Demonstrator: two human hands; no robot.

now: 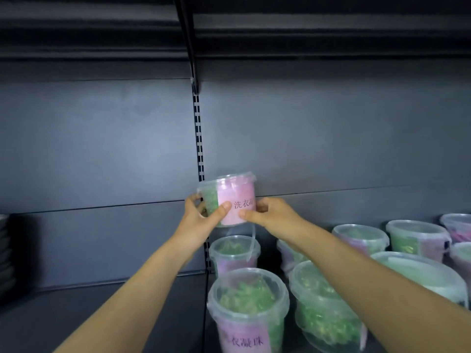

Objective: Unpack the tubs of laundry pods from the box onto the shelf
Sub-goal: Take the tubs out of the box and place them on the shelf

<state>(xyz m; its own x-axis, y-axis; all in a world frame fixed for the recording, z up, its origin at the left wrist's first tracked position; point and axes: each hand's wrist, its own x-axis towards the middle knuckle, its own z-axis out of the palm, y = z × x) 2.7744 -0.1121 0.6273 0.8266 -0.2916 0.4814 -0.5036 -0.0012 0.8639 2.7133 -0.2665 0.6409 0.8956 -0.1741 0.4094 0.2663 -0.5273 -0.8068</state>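
A clear tub of green laundry pods with a pink label (230,193) is held upright in the air above the dark shelf (107,309). My left hand (201,215) grips its left side and my right hand (270,212) grips its right side, thumbs on the label. Its clear handle hangs loose below it. Directly beneath stands another tub (233,252) at the back of the shelf. A nearer tub (248,309) stands at the front. The box is not in view.
Several more tubs (418,238) fill the shelf to the right. A slotted upright (199,138) runs down the grey back panel. An upper shelf (305,36) overhangs. A dark stack (5,253) sits at the far left edge.
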